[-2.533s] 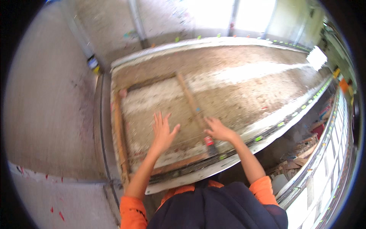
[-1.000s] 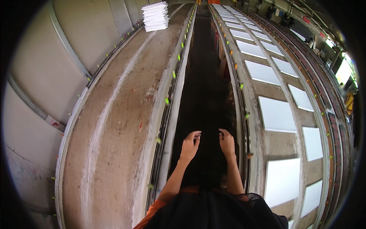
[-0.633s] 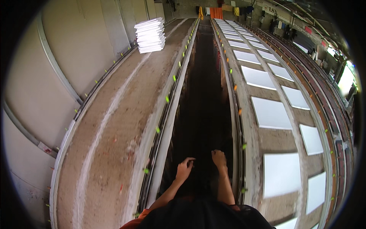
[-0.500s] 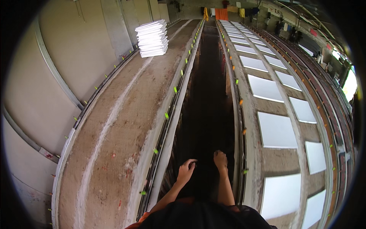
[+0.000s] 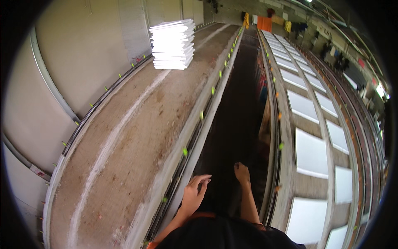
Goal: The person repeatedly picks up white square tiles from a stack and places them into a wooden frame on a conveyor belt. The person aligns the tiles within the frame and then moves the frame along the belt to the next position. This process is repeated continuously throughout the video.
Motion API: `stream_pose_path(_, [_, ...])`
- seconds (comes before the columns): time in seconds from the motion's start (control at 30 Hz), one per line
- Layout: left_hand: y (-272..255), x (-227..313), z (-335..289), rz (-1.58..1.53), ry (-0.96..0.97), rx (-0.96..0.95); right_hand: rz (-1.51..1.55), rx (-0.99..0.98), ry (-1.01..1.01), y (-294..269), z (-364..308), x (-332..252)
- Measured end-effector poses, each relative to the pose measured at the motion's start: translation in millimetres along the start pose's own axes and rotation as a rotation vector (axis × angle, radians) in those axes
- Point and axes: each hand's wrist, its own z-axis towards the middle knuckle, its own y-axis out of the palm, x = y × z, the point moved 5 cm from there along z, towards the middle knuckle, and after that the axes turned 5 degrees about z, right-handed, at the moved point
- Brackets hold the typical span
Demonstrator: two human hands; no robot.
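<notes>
My left hand [image 5: 195, 192] is held over the dark aisle, close to the edge of the left long table [image 5: 137, 149]. Its fingers bend loosely, the thumb stands apart from them, and nothing is in it. Over the same aisle, nearer the right long table [image 5: 311, 189], my right hand [image 5: 242, 172] is loosely curled with no object showing. Neither hand touches a table. A tall stack of white sheets [image 5: 172, 45] stands farther up the left table. White rectangular sheets [image 5: 311, 152] lie flat in two rows along the right table.
The dark aisle floor [image 5: 232, 120] runs ahead between the tables. Small green and orange clips [image 5: 185, 152] line the table rails. A beige panelled wall [image 5: 83, 54] borders the left table. At the far end hang an orange cloth [image 5: 264, 23] and yellow cloths.
The view has moved forward along the aisle and turned a little left. The stack looks nearer and larger. Both hands stay over the aisle, the left one slightly lower in the picture.
</notes>
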Motion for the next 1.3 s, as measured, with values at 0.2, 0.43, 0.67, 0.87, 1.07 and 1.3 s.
stream_pose_path(0.2, [0.8,5.5,135.1,-0.002,0.016,0.222,0.129,0.141,-0.349,-43.6,139.9,-36.3])
stream_pose_path(0.43, [17.6,-27.8,253.8,0.112,-0.123,0.357,0.440,0.135,-0.471,-94.0,272.0,-109.6])
stream_pose_path(0.67, [37.8,-58.5,364.4,0.076,-0.328,0.563,0.522,0.119,-0.544,-122.7,431.5,-135.8])
stream_pose_path(0.87, [39.4,-48.9,462.9,0.278,-0.360,0.551,0.560,0.149,-0.546,-162.9,536.2,-175.5])
stream_pose_path(1.07, [31.5,-52.2,514.6,0.339,-0.318,0.582,0.550,0.112,-0.689,-177.8,598.9,-254.2])
stream_pose_path(1.3, [-12.3,-46.2,558.8,0.632,-0.198,0.419,0.376,-0.003,-1.006,-172.7,637.0,-369.5])
